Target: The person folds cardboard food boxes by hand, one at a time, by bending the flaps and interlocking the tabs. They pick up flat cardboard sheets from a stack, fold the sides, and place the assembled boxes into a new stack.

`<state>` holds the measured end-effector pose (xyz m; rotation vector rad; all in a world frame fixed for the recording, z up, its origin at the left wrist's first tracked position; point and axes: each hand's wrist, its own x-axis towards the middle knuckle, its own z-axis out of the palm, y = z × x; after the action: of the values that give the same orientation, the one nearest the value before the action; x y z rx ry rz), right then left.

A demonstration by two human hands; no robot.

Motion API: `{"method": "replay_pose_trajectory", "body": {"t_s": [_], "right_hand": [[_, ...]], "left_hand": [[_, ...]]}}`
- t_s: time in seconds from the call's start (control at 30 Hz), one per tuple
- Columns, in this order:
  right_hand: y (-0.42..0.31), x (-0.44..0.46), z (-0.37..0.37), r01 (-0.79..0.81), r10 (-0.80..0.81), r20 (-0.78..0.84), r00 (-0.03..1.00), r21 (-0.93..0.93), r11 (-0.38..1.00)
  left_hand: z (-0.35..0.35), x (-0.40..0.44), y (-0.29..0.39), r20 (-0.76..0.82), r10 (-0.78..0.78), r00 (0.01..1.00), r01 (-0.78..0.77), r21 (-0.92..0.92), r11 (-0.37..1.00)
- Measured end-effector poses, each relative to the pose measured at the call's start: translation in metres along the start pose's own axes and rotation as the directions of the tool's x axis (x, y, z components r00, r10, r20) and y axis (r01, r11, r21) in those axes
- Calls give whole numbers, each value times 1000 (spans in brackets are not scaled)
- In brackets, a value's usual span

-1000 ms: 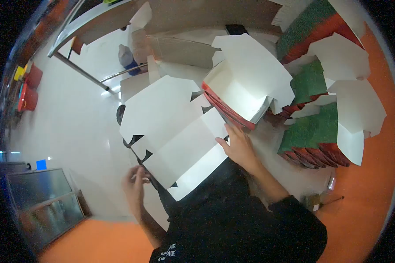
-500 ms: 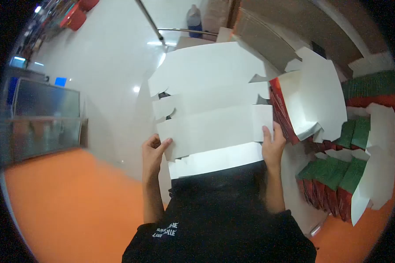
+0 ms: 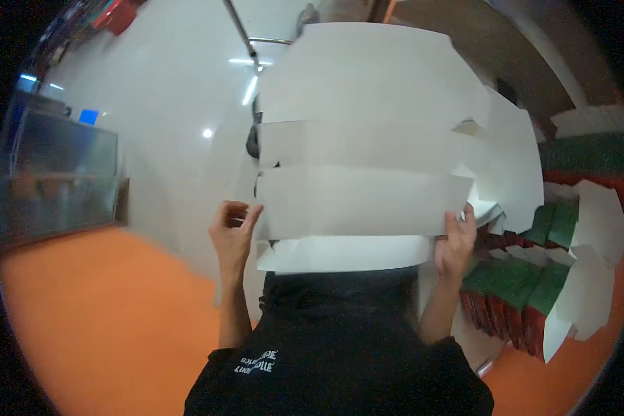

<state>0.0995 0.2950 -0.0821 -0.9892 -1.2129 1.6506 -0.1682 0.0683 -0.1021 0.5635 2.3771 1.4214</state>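
Note:
A large white cardboard blank (image 3: 367, 145) with cut flaps and creases lies in front of me, its near panel over my lap. My right hand (image 3: 457, 239) grips its right edge near a raised flap, fingers at the edge. Beside the left edge, my left hand (image 3: 236, 229) has its thumb and fingers curled toward each other; whether it pinches the card is unclear. A second white strip (image 3: 347, 254) shows below the blank's near panel. Partly covered by the blank's right side is an open white carton (image 3: 516, 166).
Folded cartons with green and red sides (image 3: 509, 295) stand in rows at the right, more green ones (image 3: 586, 152) behind. A metal frame leg (image 3: 241, 31) stands at the top. At the left are a glass-fronted cabinet (image 3: 66, 152) and orange floor (image 3: 104, 298).
The blank has been lifted closer and now covers part of the open carton. My right hand has moved outward to the right with the edge, and my left hand slightly left.

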Motion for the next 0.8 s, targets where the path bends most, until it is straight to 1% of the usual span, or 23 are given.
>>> {"method": "replay_pose_trajectory", "body": {"t_s": [0.03, 0.07, 0.1, 0.13, 0.17, 0.2, 0.23, 0.27, 0.33, 0.4, 0.43, 0.47, 0.53, 0.57, 0.63, 0.67, 0.7, 0.77, 0.8], "right_hand": [[-3, 2, 2, -15, 14, 20, 1000, 50, 999], [1, 3, 6, -52, 52, 9, 999, 87, 995], [8, 4, 11, -85, 86, -3, 996, 126, 988], [14, 2, 14, -36, 35, -12, 999, -60, 998], [19, 0, 18, 4, -7, -12, 1000, -242, 970], [25, -5, 25, 79, -79, 10, 997, -277, 958], [27, -10, 35, 77, -84, -6, 996, -317, 945], [22, -15, 42, 117, -102, 59, 993, -428, 896], [19, -26, 56, 26, 3, 70, 998, -403, 915], [19, -34, 62, 21, 33, 139, 990, -368, 930], [20, -35, 63, 17, 49, 179, 983, -352, 936], [20, -33, 63, 35, 48, 267, 962, -296, 955], [19, -26, 56, 53, 31, 436, 899, -178, 983], [29, -18, 45, -30, 110, 523, 845, -159, 987], [21, -10, 38, -320, 303, 531, 791, -63, 945], [16, -7, 38, -459, 393, 545, 741, -17, 888], [7, -3, 42, -431, 433, 534, 726, -136, 892], [6, 7, 47, -464, 511, 531, 676, -232, 855], [7, 9, 49, -477, 548, 525, 651, -279, 834]], "left_hand": [[0, 1, 7, -53, 136, 989, -131, 80, 988], [-5, 3, 10, -29, 178, 984, -178, 4, 984], [-6, 2, 14, 30, 71, 997, -58, -299, 952], [-15, 2, -6, 196, 26, 980, 39, -318, 947], [-23, -12, -22, 76, -181, 981, 195, -468, 862], [-24, -15, -20, 158, -193, 969, 242, -409, 880], [-27, -15, -17, 229, -205, 952, 276, -344, 898], [-27, -12, -9, 292, -224, 930, 305, -270, 913], [-20, -14, 29, 436, -240, 868, 386, -286, 877], [-15, -13, 29, 553, 6, 833, 293, -452, 843], [-9, -15, 45, 512, -85, 855, 276, -310, 910], [-2, -17, 62, 453, -169, 875, 266, -159, 951], [4, -15, 63, 436, -159, 886, 293, -259, 920], [5, -13, 63, 427, -153, 891, 303, -310, 901], [0, -6, 64, 478, -116, 870, 235, -197, 952], [-2, -4, 65, 503, -104, 858, 199, -138, 970], [-2, -4, 67, 528, -89, 845, 170, -108, 979], [2, -1, 69, 570, -58, 819, 107, -52, 993], [0, 2, 68, 602, -18, 799, 53, -39, 998]]}}
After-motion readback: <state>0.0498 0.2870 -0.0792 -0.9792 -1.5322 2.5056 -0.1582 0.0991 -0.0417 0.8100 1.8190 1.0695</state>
